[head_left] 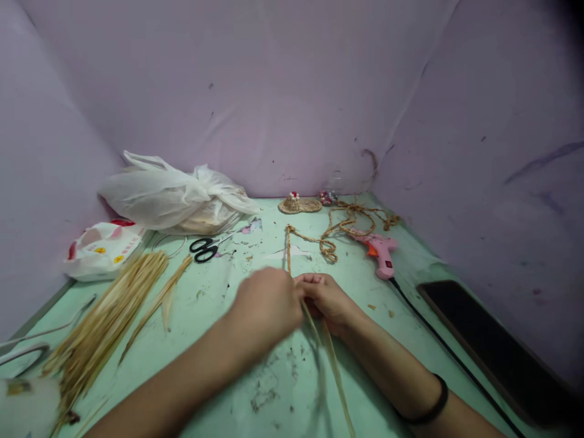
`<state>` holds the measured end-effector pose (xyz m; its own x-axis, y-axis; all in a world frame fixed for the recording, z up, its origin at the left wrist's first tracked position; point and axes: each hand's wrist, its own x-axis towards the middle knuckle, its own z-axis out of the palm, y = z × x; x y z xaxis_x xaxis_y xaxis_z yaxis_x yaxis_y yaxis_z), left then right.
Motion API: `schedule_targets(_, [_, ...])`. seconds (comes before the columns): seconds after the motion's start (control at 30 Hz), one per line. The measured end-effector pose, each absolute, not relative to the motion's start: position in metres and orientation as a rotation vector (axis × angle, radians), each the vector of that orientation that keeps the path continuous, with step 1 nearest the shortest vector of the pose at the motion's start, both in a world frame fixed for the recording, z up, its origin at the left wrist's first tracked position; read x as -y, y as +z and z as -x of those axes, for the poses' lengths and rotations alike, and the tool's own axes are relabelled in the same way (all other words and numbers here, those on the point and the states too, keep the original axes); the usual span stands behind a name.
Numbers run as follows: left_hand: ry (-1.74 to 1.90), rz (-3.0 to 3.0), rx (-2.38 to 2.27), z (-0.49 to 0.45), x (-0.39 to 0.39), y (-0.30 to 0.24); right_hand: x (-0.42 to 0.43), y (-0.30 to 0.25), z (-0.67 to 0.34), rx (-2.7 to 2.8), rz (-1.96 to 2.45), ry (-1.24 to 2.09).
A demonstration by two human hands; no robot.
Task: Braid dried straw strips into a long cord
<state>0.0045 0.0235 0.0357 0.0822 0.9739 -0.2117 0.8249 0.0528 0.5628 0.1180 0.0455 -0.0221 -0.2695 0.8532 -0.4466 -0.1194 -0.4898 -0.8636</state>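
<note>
My left hand (267,307) and my right hand (329,300) meet at the middle of the pale green table (274,389), fingers pinched together on loose straw strands (328,359) that trail toward me. From the pinch a braided straw cord (288,246) runs away across the table and loops at the back right (351,222). My right wrist wears a black band (431,404).
A bundle of straw stalks (107,316) lies at the left. Black scissors (206,249), white plastic bags (173,194), a small woven disc (300,205), a pink glue gun (381,250) with its black cable, and a dark flat slab (488,340) at the right. Purple cloth walls surround the table.
</note>
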Motion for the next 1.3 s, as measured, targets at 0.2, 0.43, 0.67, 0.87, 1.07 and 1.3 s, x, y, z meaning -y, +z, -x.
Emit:
schedule_targets(0.2, [0.384,-1.093,-1.373,0.025,-0.059,0.023,-0.046,-0.022,-0.119,1.035,1.282,1.833])
schedule_targets(0.43, [0.360,-0.941,-1.250,0.015,-0.059,0.001,-0.050,-0.030,-0.121,1.151,1.235,1.782])
schedule_targets(0.67, [0.326,-1.097,-1.512,0.013,-0.060,0.004,-0.054,-0.043,-0.121,1.423,1.239,1.520])
schedule_targets(0.87, [0.362,-1.006,-1.361,0.021,-0.064,-0.002,-0.053,-0.042,-0.118,1.400,1.199,1.484])
schedule_targets(1.07, [0.385,-1.082,-1.375,0.019,-0.063,-0.007,-0.053,-0.040,-0.124,1.641,1.282,1.271])
schedule_targets(1.3, [0.434,-1.133,-1.386,0.013,-0.054,-0.005,-0.049,-0.029,-0.131,1.993,1.347,0.866])
